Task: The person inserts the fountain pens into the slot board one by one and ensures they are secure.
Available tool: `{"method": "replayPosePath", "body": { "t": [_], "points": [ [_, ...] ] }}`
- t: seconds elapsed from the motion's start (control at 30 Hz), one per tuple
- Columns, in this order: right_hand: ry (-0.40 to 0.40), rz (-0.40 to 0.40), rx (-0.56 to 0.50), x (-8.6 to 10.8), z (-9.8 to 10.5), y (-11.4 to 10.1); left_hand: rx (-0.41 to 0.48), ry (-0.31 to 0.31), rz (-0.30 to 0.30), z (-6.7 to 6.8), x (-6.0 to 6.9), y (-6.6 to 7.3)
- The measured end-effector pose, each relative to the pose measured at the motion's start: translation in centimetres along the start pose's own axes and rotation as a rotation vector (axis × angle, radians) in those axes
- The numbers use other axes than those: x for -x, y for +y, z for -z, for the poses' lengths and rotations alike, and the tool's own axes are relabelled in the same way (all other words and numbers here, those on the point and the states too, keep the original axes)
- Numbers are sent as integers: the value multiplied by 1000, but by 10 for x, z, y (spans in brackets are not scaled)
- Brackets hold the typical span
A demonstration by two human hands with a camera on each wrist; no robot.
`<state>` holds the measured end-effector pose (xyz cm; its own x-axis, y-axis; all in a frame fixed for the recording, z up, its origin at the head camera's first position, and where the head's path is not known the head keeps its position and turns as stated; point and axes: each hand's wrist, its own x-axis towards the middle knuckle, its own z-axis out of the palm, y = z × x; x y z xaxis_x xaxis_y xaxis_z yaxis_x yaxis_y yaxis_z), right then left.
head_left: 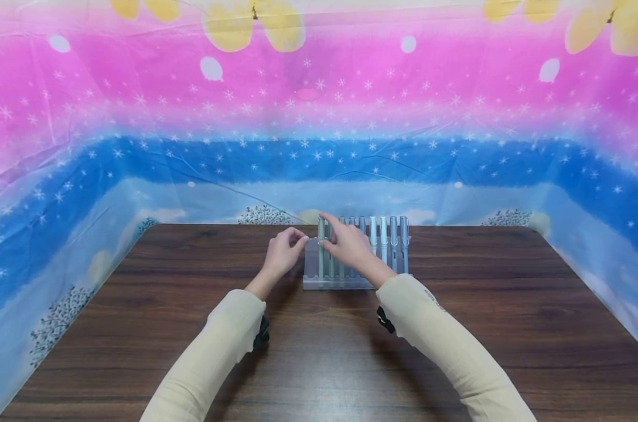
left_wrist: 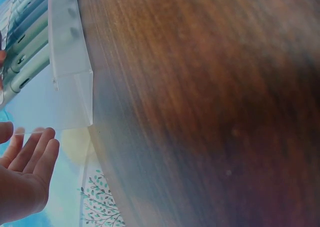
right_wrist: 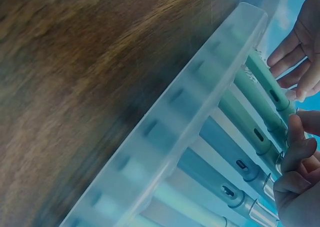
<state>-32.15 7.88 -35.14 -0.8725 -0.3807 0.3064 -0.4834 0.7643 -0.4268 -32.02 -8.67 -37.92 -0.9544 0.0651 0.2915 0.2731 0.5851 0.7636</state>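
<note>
A clear pen stand [head_left: 340,284] holds a row of upright pens, green at the left end and blue or pale toward the right. My left hand [head_left: 285,254] pinches the stand's left edge; in the left wrist view its fingers [left_wrist: 44,159] lie behind the clear panel. Over the row's left end, my right hand [head_left: 354,246] holds the leftmost green pen [head_left: 321,265], index finger near its top and thumb lower down. That green pen [right_wrist: 265,77] still has its lower end in the stand's base. The right hand hides the upper parts of several middle pens.
The stand is near the back edge of a dark wooden table [head_left: 319,363]. Behind the table hangs a pink and blue printed cloth [head_left: 319,158]. Pale blue pens [head_left: 394,246] stand to the right of the right hand.
</note>
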Motion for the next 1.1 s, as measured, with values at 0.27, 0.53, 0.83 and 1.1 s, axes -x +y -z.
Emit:
{"method": "replayPosePath", "body": {
  "t": [0.27,0.53,0.83,1.1],
  "points": [
    [-18,-19,17,-2,1,-3,-2,6,-1,1,0,2],
    [-26,-24,-2,0,1,-3,-4,-3,1,0,0,0],
    [34,-10,-74,9,11,6,6,0,2,0,1,1],
    [100,38,-53,31,24,28,-4,-11,9,1,2,1]
  ]
}}
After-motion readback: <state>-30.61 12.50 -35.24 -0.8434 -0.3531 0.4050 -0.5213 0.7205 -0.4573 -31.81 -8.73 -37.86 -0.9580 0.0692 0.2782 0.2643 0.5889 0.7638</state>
